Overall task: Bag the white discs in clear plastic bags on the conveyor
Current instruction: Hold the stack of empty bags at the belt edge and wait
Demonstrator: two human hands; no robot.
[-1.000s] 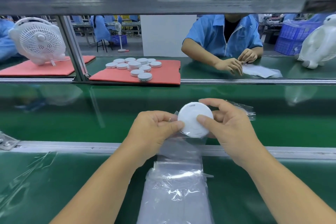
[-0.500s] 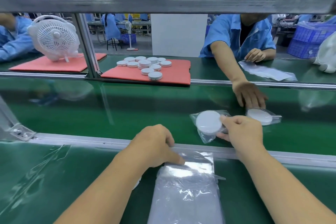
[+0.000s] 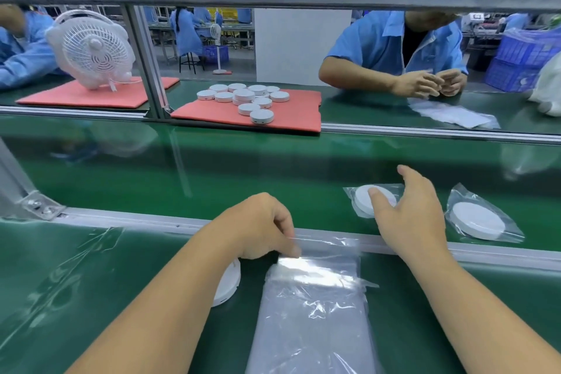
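My right hand [image 3: 413, 212] hovers with relaxed fingers over a bagged white disc [image 3: 362, 202] lying on the green conveyor belt [image 3: 243, 179]; its thumb overlaps the disc. A second bagged disc [image 3: 476, 220] lies just to the right. My left hand [image 3: 261, 225] pinches the top edge of the uppermost clear bag on the bag stack [image 3: 312, 313] in front of me. A loose white disc [image 3: 229, 282] lies half hidden under my left wrist. Several more white discs [image 3: 249, 97] sit on a red mat [image 3: 288, 118] across the belt.
A metal rail [image 3: 121, 217] divides my green bench from the belt. Loose clear film [image 3: 54, 282] lies at the left. Opposite, a person in blue [image 3: 394, 51] handles something small beside flat bags [image 3: 452, 114]. A white fan [image 3: 91, 48] stands at the far left.
My right hand set the bagged disc on the belt and let go. My left hand dropped to the bag stack and pinched the top bag. The other person's hand withdrew from the belt.
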